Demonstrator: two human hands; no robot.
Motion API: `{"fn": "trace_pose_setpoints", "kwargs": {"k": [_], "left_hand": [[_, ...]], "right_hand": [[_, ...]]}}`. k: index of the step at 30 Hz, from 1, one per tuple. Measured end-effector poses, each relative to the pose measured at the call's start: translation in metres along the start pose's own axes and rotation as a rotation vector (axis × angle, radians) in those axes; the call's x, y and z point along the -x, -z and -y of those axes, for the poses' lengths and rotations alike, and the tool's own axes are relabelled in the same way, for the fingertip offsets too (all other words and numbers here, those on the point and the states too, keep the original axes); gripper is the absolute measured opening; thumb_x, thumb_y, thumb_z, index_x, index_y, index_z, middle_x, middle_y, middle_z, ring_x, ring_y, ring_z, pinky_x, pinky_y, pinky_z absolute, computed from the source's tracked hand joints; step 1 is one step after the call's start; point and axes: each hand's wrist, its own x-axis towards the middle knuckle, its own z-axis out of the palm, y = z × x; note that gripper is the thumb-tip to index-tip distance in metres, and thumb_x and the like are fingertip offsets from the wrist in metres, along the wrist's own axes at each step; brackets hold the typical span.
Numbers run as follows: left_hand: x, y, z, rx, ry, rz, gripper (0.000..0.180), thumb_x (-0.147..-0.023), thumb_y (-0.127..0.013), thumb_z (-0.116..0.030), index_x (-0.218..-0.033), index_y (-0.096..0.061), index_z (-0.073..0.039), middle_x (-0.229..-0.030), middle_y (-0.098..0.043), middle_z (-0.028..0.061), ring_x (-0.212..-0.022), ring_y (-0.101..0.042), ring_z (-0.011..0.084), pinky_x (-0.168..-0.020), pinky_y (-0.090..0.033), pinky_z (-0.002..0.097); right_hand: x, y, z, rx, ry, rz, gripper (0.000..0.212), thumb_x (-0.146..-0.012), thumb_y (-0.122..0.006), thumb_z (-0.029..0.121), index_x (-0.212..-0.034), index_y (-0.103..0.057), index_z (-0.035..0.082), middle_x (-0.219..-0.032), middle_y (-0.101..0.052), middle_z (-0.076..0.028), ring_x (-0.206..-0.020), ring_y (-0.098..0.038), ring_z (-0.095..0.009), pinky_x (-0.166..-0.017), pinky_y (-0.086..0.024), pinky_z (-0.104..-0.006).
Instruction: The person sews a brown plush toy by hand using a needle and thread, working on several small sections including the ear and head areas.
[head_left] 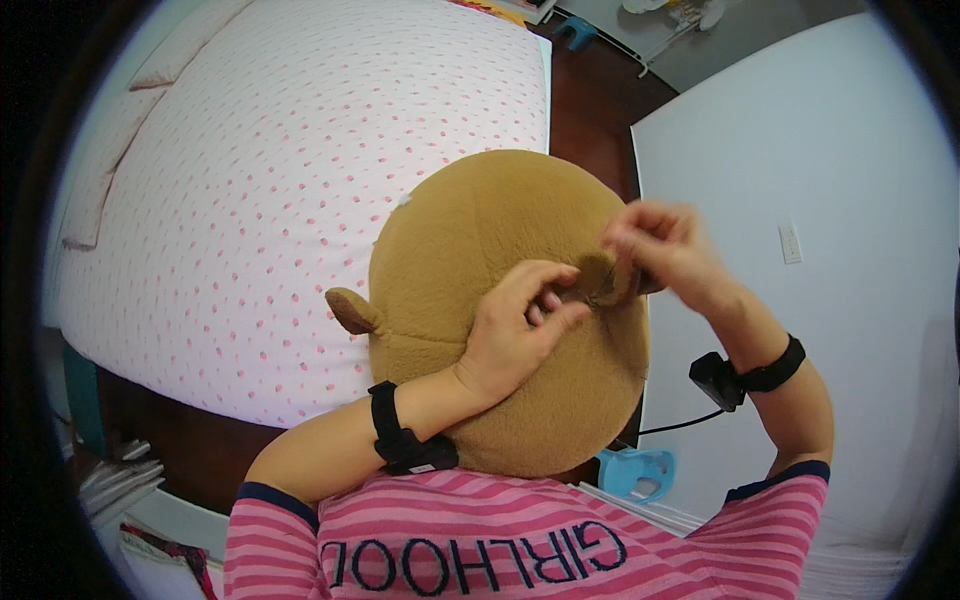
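Observation:
A big round brown plush toy (450,250) rests against my front, with one small ear (354,311) sticking out at its left. My left hand (515,325) lies on the plush, thumb and fingers curled around the fabric at the base of the other ear (597,272). Just right of that ear, my right hand (668,250) is raised a little off the plush with its fingertips pinched together. Whatever thin thing those fingertips may hold is too small to make out. Part of the ear is hidden by my hands.
A bed with a white, pink-dotted sheet (240,220) fills the left and far side. To the right rises a white wall panel (730,180) with a socket plate (790,243). Light blue plastic stool (637,474) stands low beside me; a darker blue stool (575,33) is farther off.

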Motion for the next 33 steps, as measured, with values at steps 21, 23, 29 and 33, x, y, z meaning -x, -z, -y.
{"fn": "trace_pose_setpoints", "kwargs": {"k": [21,23,29,33], "left_hand": [[0.005,-0.006,0.01,-0.431,-0.287,0.075,0.018,-0.074,-0.07,-0.007,-0.092,-0.07,-0.007,-0.089,-0.055,0.0056,-0.086,-0.057,0.0211,-0.073,-0.047,0.0308],[0.003,-0.01,0.009,-0.433,-0.305,0.076,0.018,-0.074,-0.07,-0.007,-0.092,-0.07,-0.008,-0.089,-0.055,0.0055,-0.086,-0.057,0.0213,-0.073,-0.047,0.0308],[0.003,-0.003,0.01,-0.429,-0.308,0.03,0.02,-0.074,-0.069,-0.007,-0.094,-0.07,-0.01,-0.088,-0.055,0.0056,-0.085,-0.056,0.0219,-0.072,-0.046,0.0313],[0.001,-0.006,0.007,-0.397,-0.384,0.022,0.023,-0.072,-0.069,-0.002,-0.092,-0.071,-0.012,-0.087,-0.054,0.0052,-0.081,-0.054,0.0215,-0.07,-0.046,0.0318]], "right_hand": [[-0.047,0.276,0.086,1.903,1.028,-0.967,0.026,-0.094,-0.054,0.029,-0.119,-0.051,0.026,-0.072,-0.068,0.002,-0.061,-0.068,-0.015,-0.045,-0.051,-0.0216],[-0.047,0.277,0.081,1.895,0.897,-1.07,0.026,-0.094,-0.054,0.029,-0.12,-0.051,0.026,-0.073,-0.068,0.001,-0.061,-0.068,-0.016,-0.044,-0.052,-0.0242],[-0.044,0.078,0.021,0.767,0.611,0.003,0.019,-0.088,-0.055,0.0,-0.105,-0.055,0.007,-0.089,-0.064,-0.005,-0.083,-0.064,-0.013,-0.071,-0.052,-0.0265],[0.016,-0.01,0.016,0.613,0.186,0.27,0.013,-0.082,-0.061,0.004,-0.093,-0.056,0.002,-0.075,-0.063,-0.015,-0.07,-0.065,-0.028,-0.064,-0.051,-0.0336]]}}
